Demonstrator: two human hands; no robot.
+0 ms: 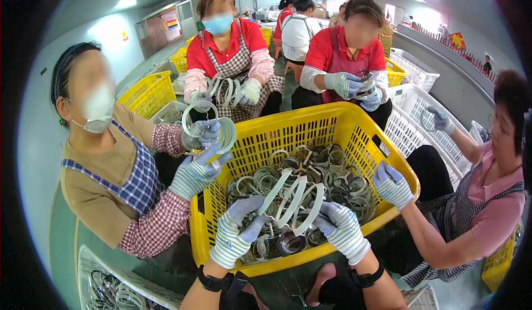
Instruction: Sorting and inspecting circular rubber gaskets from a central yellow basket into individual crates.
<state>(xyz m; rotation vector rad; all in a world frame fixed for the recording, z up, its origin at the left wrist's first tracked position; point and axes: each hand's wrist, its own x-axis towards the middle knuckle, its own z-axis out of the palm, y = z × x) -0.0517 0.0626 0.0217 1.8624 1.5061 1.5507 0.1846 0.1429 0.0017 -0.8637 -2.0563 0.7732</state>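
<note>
From above, the left hand (238, 233) and the right hand (342, 228), both in striped gloves, close their fingers on a bunch of pale rings (293, 199), held between them just over the ring pile in the yellow basket (310, 124).

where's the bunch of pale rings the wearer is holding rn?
Head view, lower centre: the bunch of pale rings is held between the left hand and right hand, over the near part of the yellow basket full of rings.
</note>
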